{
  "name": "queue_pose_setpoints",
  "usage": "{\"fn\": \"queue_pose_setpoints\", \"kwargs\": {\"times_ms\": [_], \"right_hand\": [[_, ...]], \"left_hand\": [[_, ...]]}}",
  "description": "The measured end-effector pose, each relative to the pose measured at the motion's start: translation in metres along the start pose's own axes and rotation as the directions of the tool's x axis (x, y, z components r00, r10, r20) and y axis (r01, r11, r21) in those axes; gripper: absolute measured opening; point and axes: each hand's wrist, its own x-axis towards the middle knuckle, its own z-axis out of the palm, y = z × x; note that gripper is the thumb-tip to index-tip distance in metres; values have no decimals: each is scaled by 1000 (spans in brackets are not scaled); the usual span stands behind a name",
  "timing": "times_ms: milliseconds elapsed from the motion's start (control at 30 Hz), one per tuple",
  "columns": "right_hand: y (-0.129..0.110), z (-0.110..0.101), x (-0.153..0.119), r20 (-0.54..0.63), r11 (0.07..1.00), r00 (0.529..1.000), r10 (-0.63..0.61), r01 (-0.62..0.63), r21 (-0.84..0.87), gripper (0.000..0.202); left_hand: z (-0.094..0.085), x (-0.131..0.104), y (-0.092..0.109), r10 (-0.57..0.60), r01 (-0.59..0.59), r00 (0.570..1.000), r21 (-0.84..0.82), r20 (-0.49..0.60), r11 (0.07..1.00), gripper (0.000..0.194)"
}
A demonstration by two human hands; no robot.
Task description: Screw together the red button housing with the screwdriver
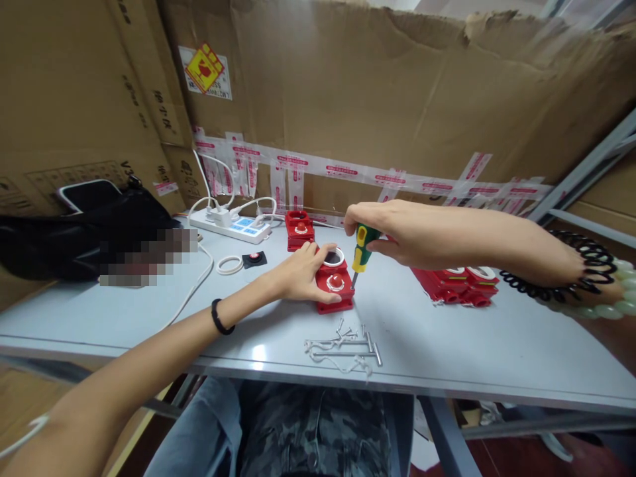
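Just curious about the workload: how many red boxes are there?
4: one red box held by the left hand, another farther back, two by the right arm, which may hide more.

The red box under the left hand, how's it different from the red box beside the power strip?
The front box has a white ring around its opening; the back box shows none. The left hand and the screwdriver's tip are at the front box; the back box sits farther from the person, near the power strip. Both are red, each with a red knob ringed in white.
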Motion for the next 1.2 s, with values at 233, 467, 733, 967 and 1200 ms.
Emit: {"fn": "queue_pose_setpoints", "kwargs": {"times_ms": [233, 467, 733, 967, 1200], "right_hand": [[5, 20, 8, -149, 973, 974, 168, -189, -135, 39], [6, 30, 18, -318, 816, 843, 434, -518, -257, 63], [13, 16, 12, -178, 925, 926, 332, -356, -128, 31], [6, 15, 6, -113, 1000, 994, 2, -1, 8, 21], [10, 26, 11, -209, 974, 956, 204, -220, -58, 26]], "left_hand": [[0, 0, 0, 8, -8, 1000, 3, -9, 1000, 100], [0, 1, 0, 5, -5, 1000, 15, -16, 1000, 99], [-1, 0, 1, -2, 2, 1000, -17, -2, 1000, 101], [-1, 0, 0, 6, -6, 1000, -21, 5, 1000, 103], [-1, 0, 1, -1, 1, 1000, -10, 3, 1000, 99]]}}
